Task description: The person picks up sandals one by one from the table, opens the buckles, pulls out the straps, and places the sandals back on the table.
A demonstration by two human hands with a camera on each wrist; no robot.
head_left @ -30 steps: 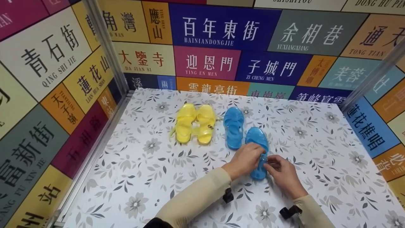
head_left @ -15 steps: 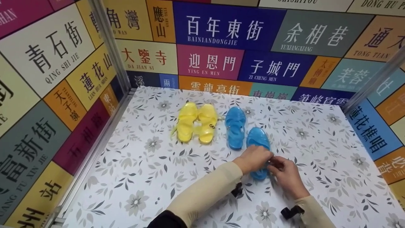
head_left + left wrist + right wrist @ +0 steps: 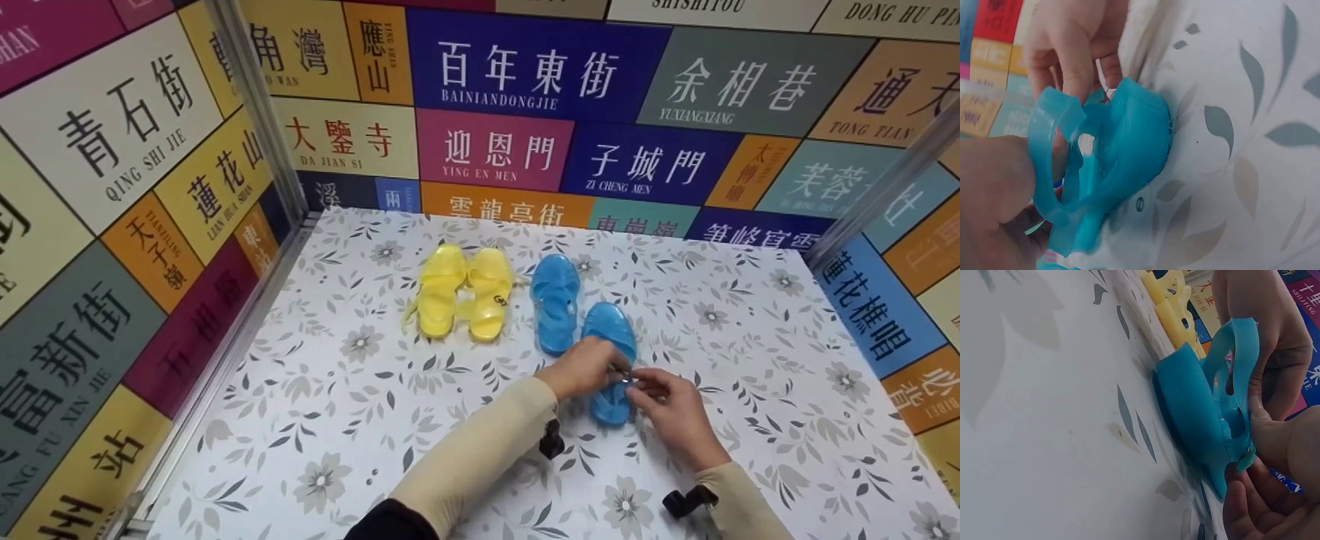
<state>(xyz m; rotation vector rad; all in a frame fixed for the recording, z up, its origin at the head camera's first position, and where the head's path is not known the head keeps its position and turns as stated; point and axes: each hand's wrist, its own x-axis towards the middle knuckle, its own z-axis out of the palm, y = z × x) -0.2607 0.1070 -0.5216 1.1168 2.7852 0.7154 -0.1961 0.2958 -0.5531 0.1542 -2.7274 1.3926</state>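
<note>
A translucent blue sandal lies on the patterned surface, toe pointing away, its back half partly hidden by both hands. My left hand reaches across it and holds its ankle strap from the inner side. On the outer side, my right hand pinches the strap's end near a small buckle. The strap stands up in a loop above the heel in the right wrist view. Seen from the left wrist, the heel faces the camera and the right hand's fingers touch the strap's far side.
A second blue sandal lies just left of the first. Farther left is a pair of yellow sandals side by side. Colourful panels with lettering enclose the back and sides of the white floral surface.
My left hand shifted right over the strap, then came back left, uncovering the buckle area. My right hand stays at the outer side with little movement. The sandals keep their places.
</note>
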